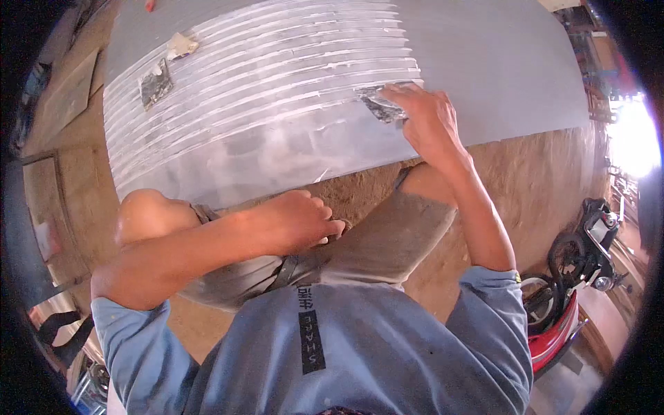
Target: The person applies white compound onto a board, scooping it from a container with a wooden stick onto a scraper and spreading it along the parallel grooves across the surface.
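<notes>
Holds a dark, white-smeared pad [379, 104] under the fingers of the right hand [427, 117], against the grey board [505, 76] and near the right-hand ends of its white stripes [339, 65]. Bends the left hand [299, 218] into a loose curl above the lap, with contents impossible to tell. Includes, farther left on the striped part, a second dark pad [155, 84] near a cream scrap [182, 46].

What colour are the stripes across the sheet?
White stripes on the grey sheet; seen in the head view.
</notes>
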